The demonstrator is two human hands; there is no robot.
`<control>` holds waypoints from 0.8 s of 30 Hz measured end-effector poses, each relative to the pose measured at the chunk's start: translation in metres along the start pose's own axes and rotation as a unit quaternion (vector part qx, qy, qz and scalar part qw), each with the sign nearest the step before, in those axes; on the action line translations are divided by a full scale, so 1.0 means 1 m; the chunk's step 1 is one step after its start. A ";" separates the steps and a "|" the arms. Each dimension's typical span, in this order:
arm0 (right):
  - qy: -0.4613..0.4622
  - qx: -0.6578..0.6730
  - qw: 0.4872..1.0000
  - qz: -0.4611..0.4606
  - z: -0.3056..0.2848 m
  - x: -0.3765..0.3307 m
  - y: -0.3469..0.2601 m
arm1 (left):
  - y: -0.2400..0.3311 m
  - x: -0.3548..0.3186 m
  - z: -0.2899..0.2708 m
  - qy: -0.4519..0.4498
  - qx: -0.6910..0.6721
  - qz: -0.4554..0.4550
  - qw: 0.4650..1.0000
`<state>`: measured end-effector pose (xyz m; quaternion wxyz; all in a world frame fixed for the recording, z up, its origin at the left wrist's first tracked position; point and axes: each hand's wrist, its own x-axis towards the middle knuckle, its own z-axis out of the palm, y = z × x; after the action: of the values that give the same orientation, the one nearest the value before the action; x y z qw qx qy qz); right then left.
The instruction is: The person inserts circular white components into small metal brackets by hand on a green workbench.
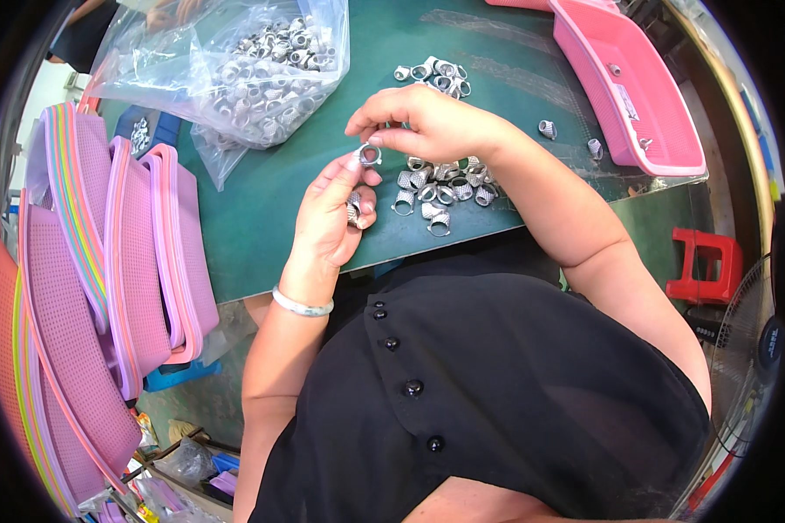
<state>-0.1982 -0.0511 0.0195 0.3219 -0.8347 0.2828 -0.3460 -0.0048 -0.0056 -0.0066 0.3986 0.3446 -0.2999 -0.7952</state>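
Silver ring [369, 154] between hands; ring pile [440, 187] beside, bag [253, 70] beyond.

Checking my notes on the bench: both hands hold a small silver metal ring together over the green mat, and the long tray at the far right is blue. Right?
Not quite: the head view shows the long plastic tray is pink, not blue. The left hand and right hand do hold a small silver metal ring over the green mat.
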 end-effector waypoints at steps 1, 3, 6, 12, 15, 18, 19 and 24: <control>-0.004 0.007 1.000 0.000 -0.002 0.000 0.001 | 0.000 -0.001 0.000 -0.002 -0.019 0.007 1.000; -0.014 0.022 1.000 0.000 -0.003 0.000 0.002 | 0.001 -0.002 0.001 -0.006 -0.058 0.023 0.998; -0.030 0.029 0.999 0.019 -0.005 0.001 -0.003 | 0.002 -0.004 0.002 0.003 -0.061 0.039 0.997; -0.019 0.039 0.999 0.013 -0.003 0.001 -0.002 | 0.001 -0.005 0.002 0.007 -0.056 0.049 0.997; -0.020 0.035 0.999 0.012 -0.002 0.001 0.000 | 0.002 -0.006 0.001 0.006 -0.049 0.057 0.997; -0.022 0.027 0.999 0.023 -0.002 0.001 0.001 | 0.002 -0.007 0.002 0.011 -0.055 0.051 0.997; -0.019 0.026 0.999 0.022 -0.002 0.001 0.001 | 0.002 -0.007 0.002 0.009 -0.060 0.047 0.997; -0.026 0.020 0.999 0.044 -0.003 0.001 -0.003 | 0.002 -0.007 -0.001 -0.004 -0.086 0.029 0.996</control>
<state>-0.1996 -0.0507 0.0241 0.3604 -0.8236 0.3038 -0.3155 -0.0004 -0.0013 -0.0032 0.4479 0.2971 -0.2421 -0.8077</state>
